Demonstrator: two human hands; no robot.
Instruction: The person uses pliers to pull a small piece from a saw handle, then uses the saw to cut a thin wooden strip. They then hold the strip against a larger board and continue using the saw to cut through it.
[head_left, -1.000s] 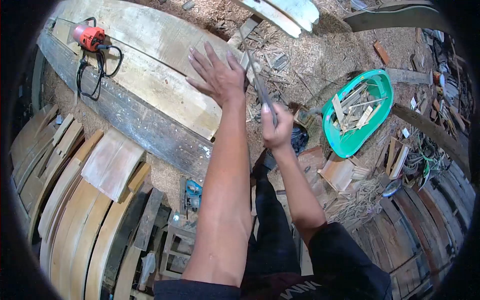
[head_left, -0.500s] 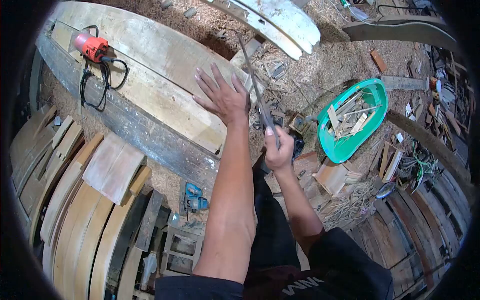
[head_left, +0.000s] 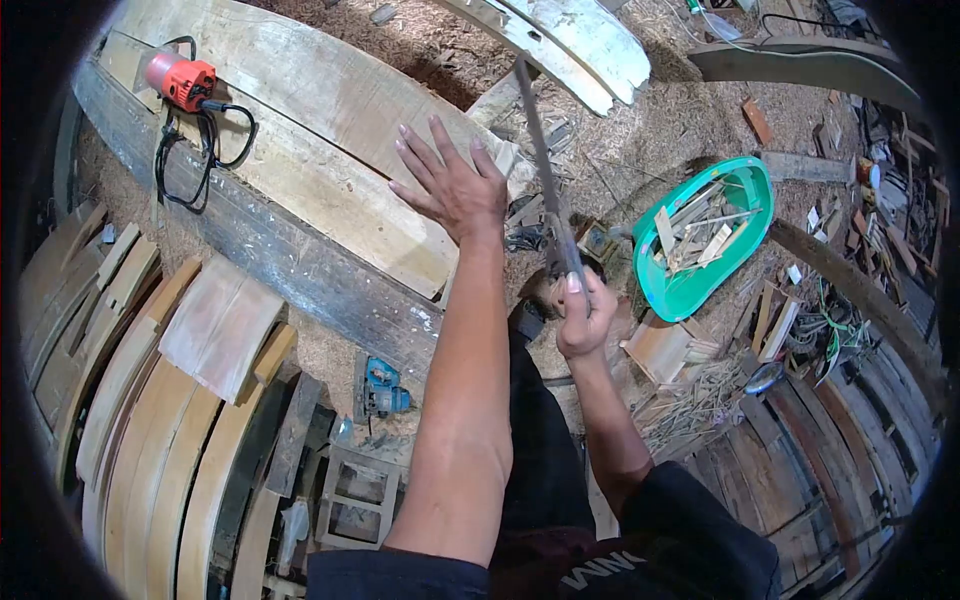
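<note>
My left hand [head_left: 455, 190] lies with fingers spread on the end of a broad, pale wooden board [head_left: 340, 200]. My right hand [head_left: 587, 312] is closed around the handle end of a long, narrow, dark-bladed tool [head_left: 541, 145]. Its blade points up and away, close to the board's end but apart from my left hand. Seen nearly edge-on, the blade does not show whether it is a saw or a big knife. Another long pale board [head_left: 300, 75] lies alongside on the far side, with a narrow dark gap between the two.
A red power tool [head_left: 187, 83] with a coiled black cord rests on the boards. A green tub [head_left: 654, 285] of wood scraps stands to the right. On the floor sits a blue power tool [head_left: 385, 388]. Curved timbers [head_left: 165, 460] are stacked at lower left; sawdust and offcuts cover the ground.
My right hand has moved a little right and toward me, and the blade has swung right with it. My left hand stays spread on the board.
</note>
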